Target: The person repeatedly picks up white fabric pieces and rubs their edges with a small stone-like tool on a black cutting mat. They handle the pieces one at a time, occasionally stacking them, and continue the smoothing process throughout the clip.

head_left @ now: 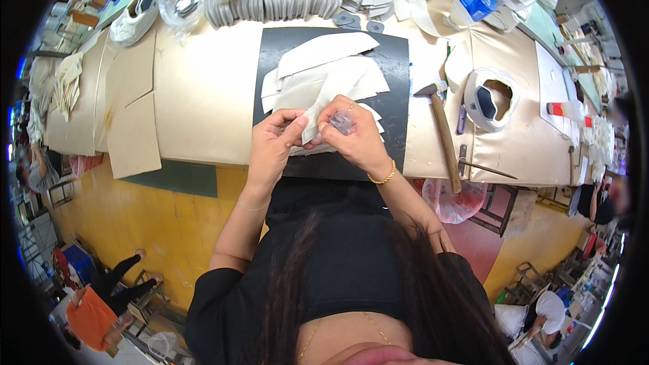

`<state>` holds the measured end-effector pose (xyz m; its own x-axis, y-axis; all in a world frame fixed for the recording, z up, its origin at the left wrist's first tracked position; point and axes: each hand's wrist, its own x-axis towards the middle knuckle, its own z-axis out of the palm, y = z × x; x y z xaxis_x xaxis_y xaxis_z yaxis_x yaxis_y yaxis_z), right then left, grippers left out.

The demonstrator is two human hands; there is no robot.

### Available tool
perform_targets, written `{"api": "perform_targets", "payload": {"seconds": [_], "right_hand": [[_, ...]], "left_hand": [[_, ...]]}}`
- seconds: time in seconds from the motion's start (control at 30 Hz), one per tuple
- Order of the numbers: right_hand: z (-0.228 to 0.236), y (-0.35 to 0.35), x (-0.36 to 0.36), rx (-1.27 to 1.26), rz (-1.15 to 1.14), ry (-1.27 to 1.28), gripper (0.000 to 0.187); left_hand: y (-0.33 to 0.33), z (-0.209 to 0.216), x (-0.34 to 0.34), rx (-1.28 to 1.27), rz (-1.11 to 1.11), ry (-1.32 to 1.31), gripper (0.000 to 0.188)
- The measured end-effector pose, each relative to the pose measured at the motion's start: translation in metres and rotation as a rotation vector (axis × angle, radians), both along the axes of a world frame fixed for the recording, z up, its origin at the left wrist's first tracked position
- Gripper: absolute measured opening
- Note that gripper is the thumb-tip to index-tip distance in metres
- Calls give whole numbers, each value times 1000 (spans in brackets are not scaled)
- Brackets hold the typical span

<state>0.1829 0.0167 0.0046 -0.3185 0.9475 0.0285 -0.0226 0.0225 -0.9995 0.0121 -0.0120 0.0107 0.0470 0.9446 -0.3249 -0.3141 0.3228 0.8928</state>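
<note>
Fingers of the left hand (272,140) and right hand (359,136) pinch one white cut panel (311,126) between thumbs and fingertips, low over the black mat (396,105), close to its front edge. Crumpled clear plastic (340,122) sits within the right hand's curl. Beyond the hands, stacked white panels (324,54) crowd the mat's middle. Bare beige tabletop (203,88) gives wide room leftward; rightward, a narrower strip runs to the hammer (444,138), its handle jutting past the table's front edge. Both forearms angle inward, the hands nearly meeting.
</note>
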Motion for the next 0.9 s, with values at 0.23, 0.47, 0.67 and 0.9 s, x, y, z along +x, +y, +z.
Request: {"api": "perform_targets", "payload": {"seconds": [0.23,0.47,0.67,0.9], "right_hand": [[-8,-3,8,-270,22,-4,17],[14,-6,36,-457,-32,287,11],[19,-10,55,-296,-79,56,29],[22,-10,64,-312,-88,-302,35]], "left_hand": [[-6,8,9,278,-121,361,19],[-3,5,3,142,-7,288,16],[-3,15,3,288,-43,414,16],[-13,14,-2,262,-147,458,16]]}}
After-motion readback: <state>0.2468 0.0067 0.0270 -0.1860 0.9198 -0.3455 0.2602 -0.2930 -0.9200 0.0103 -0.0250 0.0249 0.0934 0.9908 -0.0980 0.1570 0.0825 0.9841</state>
